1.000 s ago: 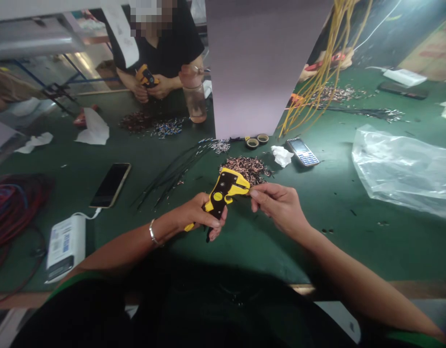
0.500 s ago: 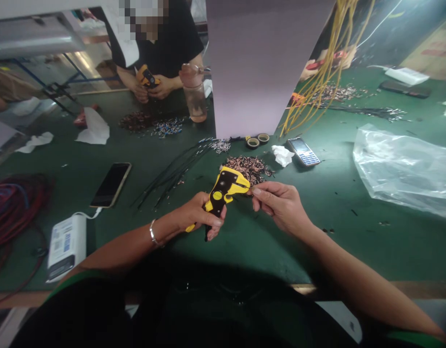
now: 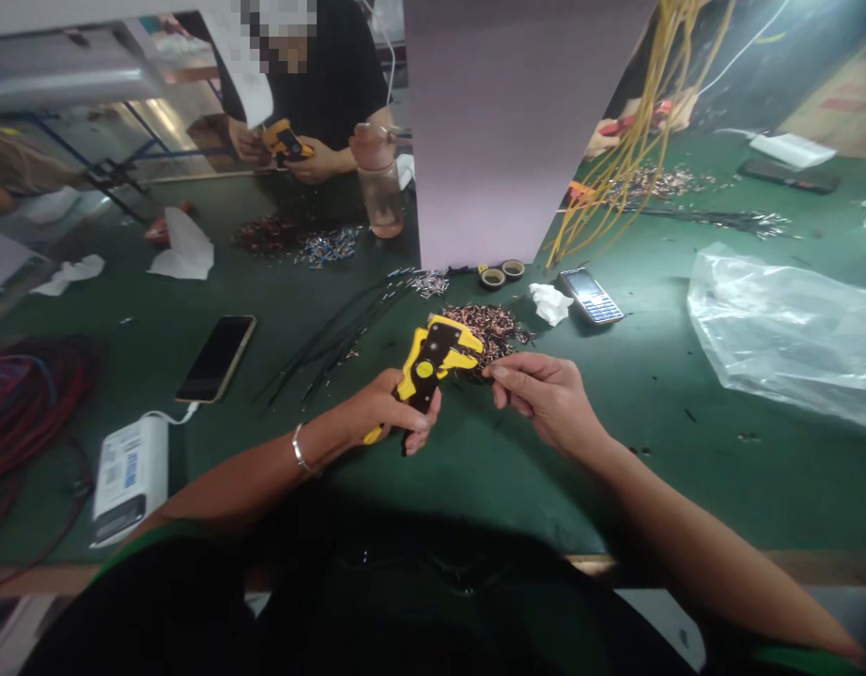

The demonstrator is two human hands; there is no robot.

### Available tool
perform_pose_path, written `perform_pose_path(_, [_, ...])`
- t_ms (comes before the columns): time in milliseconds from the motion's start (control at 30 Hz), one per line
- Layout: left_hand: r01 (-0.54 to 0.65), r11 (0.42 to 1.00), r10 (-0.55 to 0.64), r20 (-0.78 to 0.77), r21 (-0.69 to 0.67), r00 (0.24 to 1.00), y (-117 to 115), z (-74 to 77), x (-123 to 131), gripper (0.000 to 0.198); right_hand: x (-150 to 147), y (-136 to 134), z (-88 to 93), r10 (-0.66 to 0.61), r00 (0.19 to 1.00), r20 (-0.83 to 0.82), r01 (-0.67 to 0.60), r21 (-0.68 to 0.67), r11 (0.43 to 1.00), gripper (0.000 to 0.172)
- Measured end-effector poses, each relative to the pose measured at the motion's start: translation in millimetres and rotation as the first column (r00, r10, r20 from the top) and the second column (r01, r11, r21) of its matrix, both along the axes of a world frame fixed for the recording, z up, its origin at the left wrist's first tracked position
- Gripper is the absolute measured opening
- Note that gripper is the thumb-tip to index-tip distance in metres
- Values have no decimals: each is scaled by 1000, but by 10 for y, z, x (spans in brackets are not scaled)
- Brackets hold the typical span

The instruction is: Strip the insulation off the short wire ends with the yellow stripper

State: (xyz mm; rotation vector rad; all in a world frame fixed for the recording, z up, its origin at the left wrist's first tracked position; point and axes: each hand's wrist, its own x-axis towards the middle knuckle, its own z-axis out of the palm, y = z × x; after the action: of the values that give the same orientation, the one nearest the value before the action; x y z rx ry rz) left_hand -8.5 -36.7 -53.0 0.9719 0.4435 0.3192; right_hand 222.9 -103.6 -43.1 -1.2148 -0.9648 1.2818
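Note:
My left hand (image 3: 385, 413) is wrapped round the handles of a yellow and black wire stripper (image 3: 430, 360), held above the green table (image 3: 687, 469). My right hand (image 3: 546, 396) is just right of the tool's jaws, fingers pinched on a small piece I cannot make out. A pile of stripped copper wire bits (image 3: 487, 324) lies right behind the tool. A bundle of thin black wires (image 3: 334, 338) lies to the left of it.
A smartphone (image 3: 216, 358) and a white power bank (image 3: 128, 479) lie at left beside red cable coils (image 3: 24, 399). A keypad phone (image 3: 590, 297), tissue (image 3: 549, 302), tape rolls (image 3: 500, 273) and plastic bag (image 3: 785, 329) lie right. A person opposite holds another stripper (image 3: 285, 143) beside a bottle (image 3: 378, 183).
My left hand has drawn the stripper slightly left and up, away from my right fingertips, opening a small gap. The person opposite has raised their tool a little.

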Motion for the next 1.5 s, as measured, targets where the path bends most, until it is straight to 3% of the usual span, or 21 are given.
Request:
perform_pose_path(267, [-136, 983, 139, -18, 120, 990, 89, -7, -7, 24, -26, -19, -1, -21, 990, 143, 18, 27, 999, 23])
perform_pose_path(433, [-145, 978, 152, -37, 149, 988, 74, 4, 11, 25, -52, -37, 19, -48, 937, 346, 14, 100, 995, 20])
perform_pose_path(733, [-224, 950, 235, -26, 217, 972, 77, 36, 40, 31, -172, -106, -10, 143, 827, 544, -221, 80, 972, 22])
perform_pose_path(967, [-179, 955, 199, -64, 238, 978, 32, 5, 41, 23, -212, -116, -44, 190, 825, 532, -253, 47, 966, 22])
perform_pose_path(1500, [-171, 969, 184, -56, 178, 981, 75, 63, 8, 28, -92, -73, -48, 115, 884, 452, -158, 60, 986, 18])
